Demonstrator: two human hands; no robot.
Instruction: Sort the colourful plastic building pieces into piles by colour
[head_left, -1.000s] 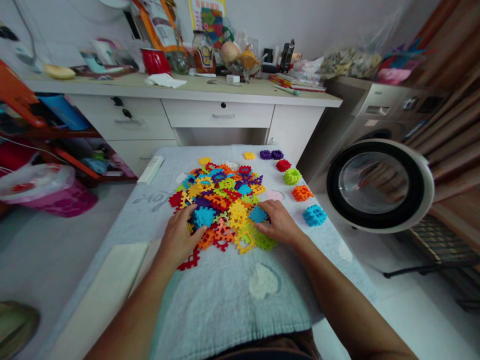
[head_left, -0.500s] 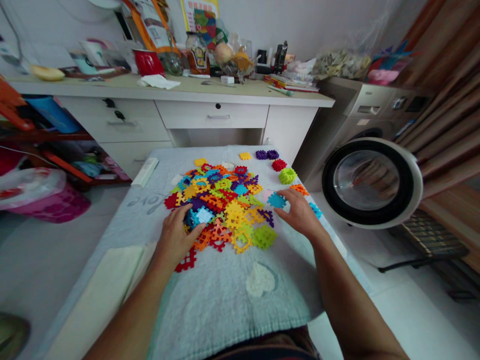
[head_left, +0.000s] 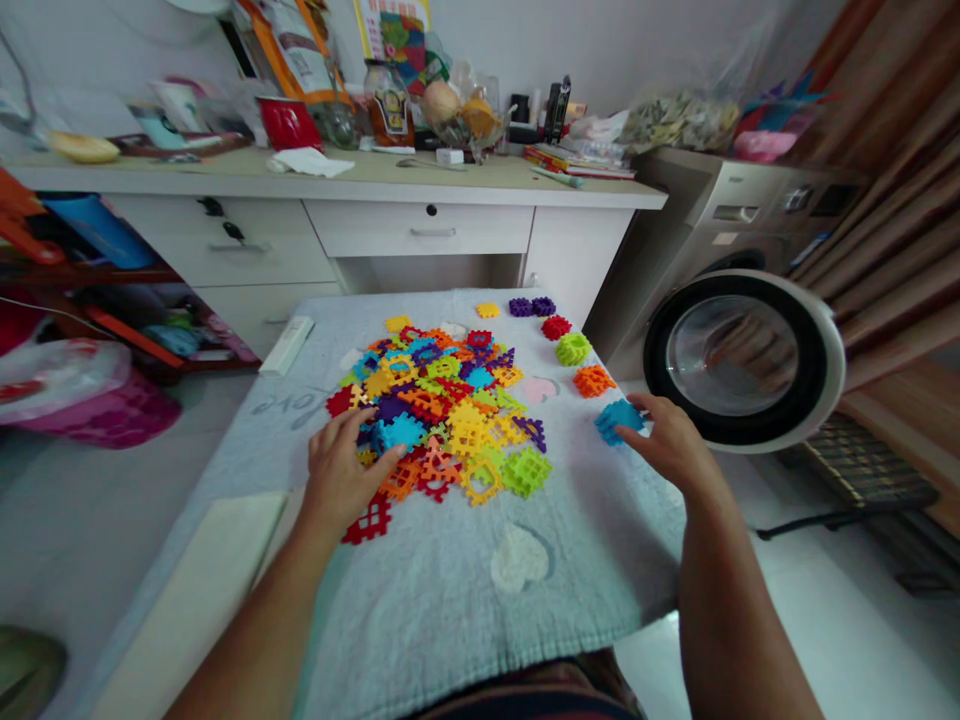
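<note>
A heap of colourful plastic interlocking tiles lies on a light blue towel-covered table. My left hand rests on the heap's left side with fingers spread, beside a blue tile and above a red tile. My right hand is at the table's right edge, its fingertips closed on a blue tile at the blue stack. Small sorted stacks run along the right: orange, green, red and purple.
A white remote lies at the table's far left. A cream folded cloth covers the near-left corner. Behind stands a cluttered desk with drawers. A washing machine's open round door juts out close to the right edge.
My right hand lifted a blue tile from the heap's near right side and carried it right to the blue stack. My left hand stayed on the heap, loosening its fingers.
</note>
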